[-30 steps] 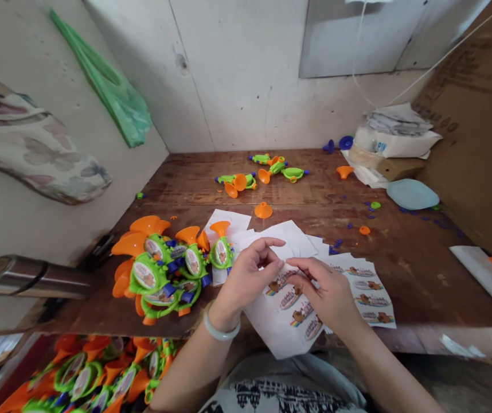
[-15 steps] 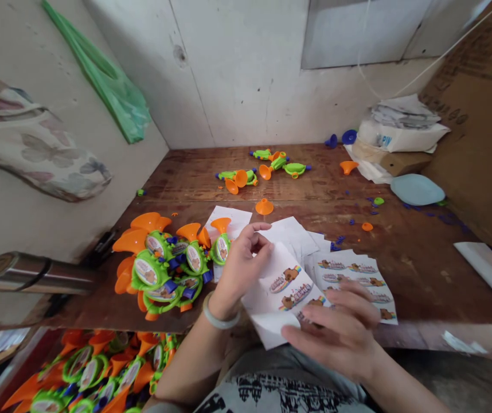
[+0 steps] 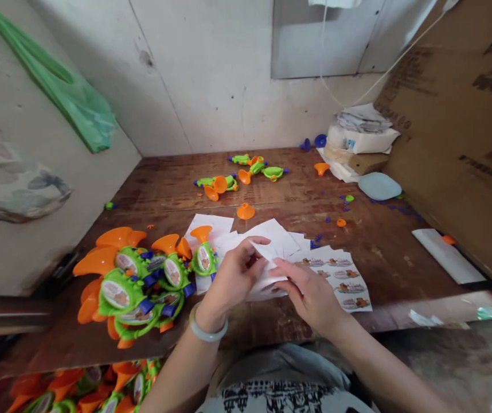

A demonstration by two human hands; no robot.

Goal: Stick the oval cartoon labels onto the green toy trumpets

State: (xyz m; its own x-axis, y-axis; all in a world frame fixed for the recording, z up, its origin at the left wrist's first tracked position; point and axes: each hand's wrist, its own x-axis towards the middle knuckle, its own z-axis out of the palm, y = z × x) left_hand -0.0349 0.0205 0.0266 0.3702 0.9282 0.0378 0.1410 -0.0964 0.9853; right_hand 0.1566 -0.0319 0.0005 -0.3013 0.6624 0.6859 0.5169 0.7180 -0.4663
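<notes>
My left hand [image 3: 239, 269], with a pale bangle at the wrist, pinches a white sheet [image 3: 267, 280] near the table's front edge. From the right, my right hand [image 3: 310, 292] grips the same sheet between thumb and fingers, close to the left fingertips. The sheet is bent up between both hands, and its printed side is mostly hidden. Beside the right hand lies a sticker sheet [image 3: 351, 281] with oval bear and rainbow prints. More white papers [image 3: 274, 235] are spread behind the hands. Green and orange horn toys [image 3: 121, 289] are piled to the left of my left hand.
Several more toys [image 3: 257, 167] and an orange cone [image 3: 245, 211] lie farther back. A blue dish [image 3: 379, 186] and a paper stack [image 3: 364, 137] stand at the back right, by a large carton [image 3: 456, 137]. More toys [image 3: 86, 390] fill a space below the table at left.
My right hand has moved left and up, and now grips the sheet close to my left hand. The sheet is bent, hiding its stickers. The view has shifted right.
</notes>
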